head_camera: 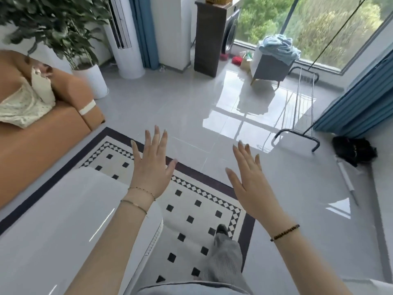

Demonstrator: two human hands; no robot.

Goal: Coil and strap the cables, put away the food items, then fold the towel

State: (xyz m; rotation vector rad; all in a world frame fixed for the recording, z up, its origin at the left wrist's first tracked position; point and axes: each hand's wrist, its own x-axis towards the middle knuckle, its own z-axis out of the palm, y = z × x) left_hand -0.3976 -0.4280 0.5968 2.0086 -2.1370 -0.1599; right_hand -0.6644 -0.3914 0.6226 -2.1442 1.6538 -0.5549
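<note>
Blue cloth, judged to be the towel (278, 46), is heaped unfolded and crumpled over a grey hamper (270, 67) by the window, well apart from the person. The 2 hands are held out over the rug (187, 206), left hand (152, 167) and right hand (251, 182) spread flat with nothing grasped, probably ready for a first pick. No cables or food are seen.

i see a light blue towel (278, 46) lying crumpled in a heap atop the grey stool (270, 68), unfolded, draping over its edge.
</note>
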